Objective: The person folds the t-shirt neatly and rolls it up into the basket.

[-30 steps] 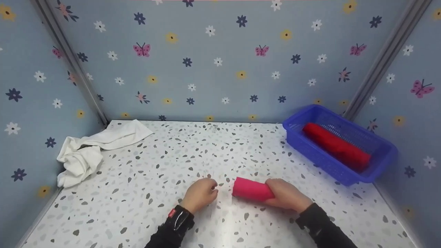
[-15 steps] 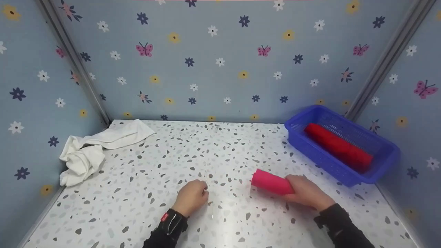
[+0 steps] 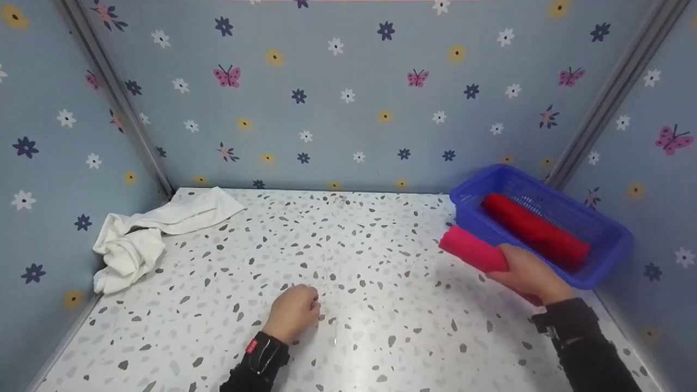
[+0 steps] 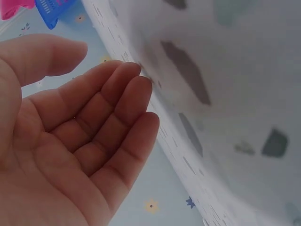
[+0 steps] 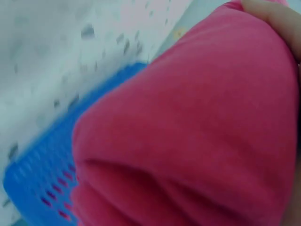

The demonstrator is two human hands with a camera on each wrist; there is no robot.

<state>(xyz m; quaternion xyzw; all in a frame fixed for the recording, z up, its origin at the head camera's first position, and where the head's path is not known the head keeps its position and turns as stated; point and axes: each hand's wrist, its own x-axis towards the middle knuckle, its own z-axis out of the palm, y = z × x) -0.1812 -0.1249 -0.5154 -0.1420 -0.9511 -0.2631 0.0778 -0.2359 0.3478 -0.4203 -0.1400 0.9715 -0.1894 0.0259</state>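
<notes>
My right hand grips a rolled pink cloth near its middle, just in front of the blue basket's near side. Seen from the right wrist, the pink cloth fills most of the view and its folded end shows. The blue plastic basket holds a rolled red cloth. My left hand rests low over the speckled table, apart from everything else. From the left wrist, the fingers are loosely bent, with nothing in the palm.
A crumpled white cloth lies at the table's left side by the wall. Flower-patterned panels enclose the speckled white table at the back and both sides.
My right hand has carried the pink roll right and forward, from mid-table up to the basket. The left hand has drifted slightly left.
</notes>
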